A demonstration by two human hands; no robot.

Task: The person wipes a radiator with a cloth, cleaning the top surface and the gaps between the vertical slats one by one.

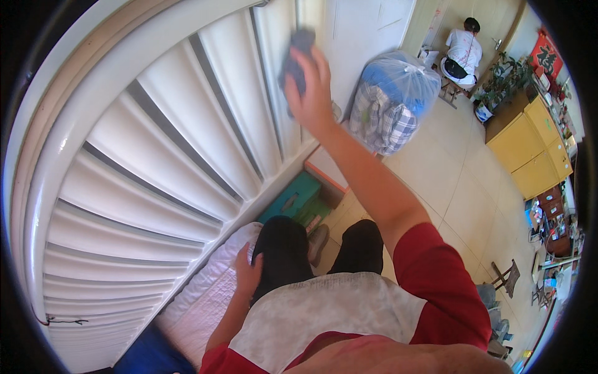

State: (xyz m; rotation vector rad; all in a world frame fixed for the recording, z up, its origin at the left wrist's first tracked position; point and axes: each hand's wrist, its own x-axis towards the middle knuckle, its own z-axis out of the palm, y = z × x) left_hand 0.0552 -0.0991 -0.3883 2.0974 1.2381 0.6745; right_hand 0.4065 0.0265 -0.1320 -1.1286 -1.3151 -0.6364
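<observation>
My right hand [310, 89] is raised at the top middle, closed around a dark grey cloth [299, 58] that looks blurred. The cloth is held at the far slats of a white slatted railing [187, 135], which curves across the left side; whether it touches them cannot be told. Low in the view, my left hand [248, 271] rests against my black-clad thigh beside a pale quilted bed cover [205, 294], its fingers spread, with nothing seen in it.
A clear plastic bag of bedding [395, 100] stands on the tiled floor beyond green boxes [292, 198]. Another person [464, 51] sits low by a door at the back right. A potted plant [502, 82], yellow cabinet [530, 149] and folding stool [507, 278] are at right.
</observation>
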